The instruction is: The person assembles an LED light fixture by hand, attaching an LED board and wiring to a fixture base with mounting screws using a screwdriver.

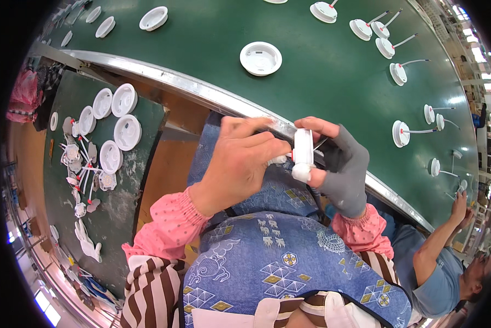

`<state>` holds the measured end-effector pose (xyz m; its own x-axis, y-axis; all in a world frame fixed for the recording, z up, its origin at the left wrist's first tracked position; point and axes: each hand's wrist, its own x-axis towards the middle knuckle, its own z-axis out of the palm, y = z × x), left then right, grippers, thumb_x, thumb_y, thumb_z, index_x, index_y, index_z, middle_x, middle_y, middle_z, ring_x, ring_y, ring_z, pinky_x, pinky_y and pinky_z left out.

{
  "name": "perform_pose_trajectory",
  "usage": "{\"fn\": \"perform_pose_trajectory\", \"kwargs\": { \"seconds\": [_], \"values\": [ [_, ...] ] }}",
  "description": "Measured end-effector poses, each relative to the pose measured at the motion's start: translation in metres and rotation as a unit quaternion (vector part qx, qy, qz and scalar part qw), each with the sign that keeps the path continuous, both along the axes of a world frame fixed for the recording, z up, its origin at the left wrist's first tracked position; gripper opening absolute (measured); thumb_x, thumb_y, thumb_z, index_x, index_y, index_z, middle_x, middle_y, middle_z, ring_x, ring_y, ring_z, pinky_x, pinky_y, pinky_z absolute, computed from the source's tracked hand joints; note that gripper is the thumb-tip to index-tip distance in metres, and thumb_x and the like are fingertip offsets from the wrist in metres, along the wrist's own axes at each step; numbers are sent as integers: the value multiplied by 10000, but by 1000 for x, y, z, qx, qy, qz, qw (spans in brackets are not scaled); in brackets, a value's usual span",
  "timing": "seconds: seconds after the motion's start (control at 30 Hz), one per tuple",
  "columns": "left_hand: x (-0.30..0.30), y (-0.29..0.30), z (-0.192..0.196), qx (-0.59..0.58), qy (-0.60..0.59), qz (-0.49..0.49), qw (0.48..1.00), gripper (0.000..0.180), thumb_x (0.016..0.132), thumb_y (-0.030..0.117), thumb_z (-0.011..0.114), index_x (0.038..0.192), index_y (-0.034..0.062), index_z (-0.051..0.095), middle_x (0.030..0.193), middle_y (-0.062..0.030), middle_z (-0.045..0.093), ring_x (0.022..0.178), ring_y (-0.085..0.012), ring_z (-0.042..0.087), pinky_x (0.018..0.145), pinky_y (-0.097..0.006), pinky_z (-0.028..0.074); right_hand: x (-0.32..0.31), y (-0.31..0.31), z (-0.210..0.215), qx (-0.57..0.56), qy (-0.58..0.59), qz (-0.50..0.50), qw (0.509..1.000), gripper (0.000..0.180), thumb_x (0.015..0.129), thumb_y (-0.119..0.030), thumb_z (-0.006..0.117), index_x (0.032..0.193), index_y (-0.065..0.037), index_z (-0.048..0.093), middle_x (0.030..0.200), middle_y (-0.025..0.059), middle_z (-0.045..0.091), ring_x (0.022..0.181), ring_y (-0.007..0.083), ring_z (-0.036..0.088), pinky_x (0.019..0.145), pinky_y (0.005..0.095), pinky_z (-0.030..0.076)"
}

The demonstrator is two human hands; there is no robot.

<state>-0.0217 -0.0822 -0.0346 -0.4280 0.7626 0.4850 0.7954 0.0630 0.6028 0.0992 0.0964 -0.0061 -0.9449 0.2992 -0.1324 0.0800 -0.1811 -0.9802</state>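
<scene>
My right hand (341,169), in a grey glove with bare fingertips, grips a small white round plastic housing (303,146) by its rim, turned edge-on. White wrapping covers part of the thumb. My left hand (240,158) is bare, its fingers pinched together at the housing's near left side, beside a small red piece. A bit of white shows under these fingertips, but I cannot make out what they hold. Both hands are above my lap, in front of the green table's metal edge.
A green worktable (212,60) carries a white housing (261,58) and, at right, several finished-looking ones with white leads (401,134). On a left side table (128,199) lie white rings (127,132), wired parts (89,169) and a white glove (87,240). A co-worker (437,262) sits at right.
</scene>
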Motion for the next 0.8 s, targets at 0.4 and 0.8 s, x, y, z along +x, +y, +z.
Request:
{"fn": "perform_pose_trajectory", "kwargs": {
  "seconds": [0.4, 0.8],
  "values": [
    [8, -8, 13, 89, -484, -15, 870, 477, 1005, 54, 595, 1471, -6, 508, 1264, -137, 664, 1097, -159, 660, 913, -286, 522, -24, 5, 27, 504, 159, 40, 848, 747, 636, -49, 783, 1361, -58, 607, 1285, 180, 648, 1028, 340, 699, 821, 368, 587],
    [15, -5, 11, 121, -521, -6, 845, 633, 927, 19, 727, 1487, -58, 442, 1409, -165, 574, 1279, -269, 601, 1041, -368, 529, -17, 15, 11, 523, 192, -22, 830, 509, 695, 16, 706, 1198, -57, 681, 1154, 148, 658, 935, 314, 682, 728, 378, 554]
  ]
}}
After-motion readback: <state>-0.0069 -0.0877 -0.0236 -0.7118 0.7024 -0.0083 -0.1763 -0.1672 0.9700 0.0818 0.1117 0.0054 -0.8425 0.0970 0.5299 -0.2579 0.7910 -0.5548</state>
